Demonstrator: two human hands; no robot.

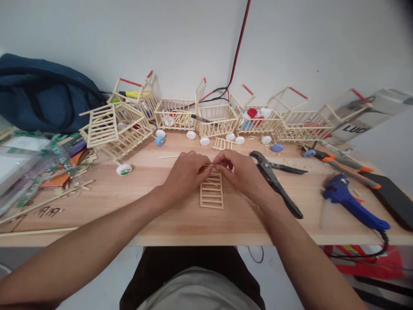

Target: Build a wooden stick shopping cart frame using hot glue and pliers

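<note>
My left hand (189, 171) and my right hand (235, 168) meet at the middle of the table, fingertips pinched close together around a thin wooden stick (209, 165). Just below them a ladder-like wooden stick frame (211, 196) lies flat, its far end hidden by my fingers. One loose stick rests at a slant across its rungs. Beyond my hands lies a smaller slatted piece (223, 144). Another thin stick (168, 156) is on the table left of my left hand. Black pliers (274, 181) lie close to my right wrist.
Several miniature stick-built shopping carts (176, 114) with bottle-cap wheels line the wall. At right are a blue glue gun (353, 202), orange-handled pliers (345, 163) and a dark phone-like slab (392, 198). Plastic packets (35, 172), loose sticks and a blue bag (48, 92) occupy the left.
</note>
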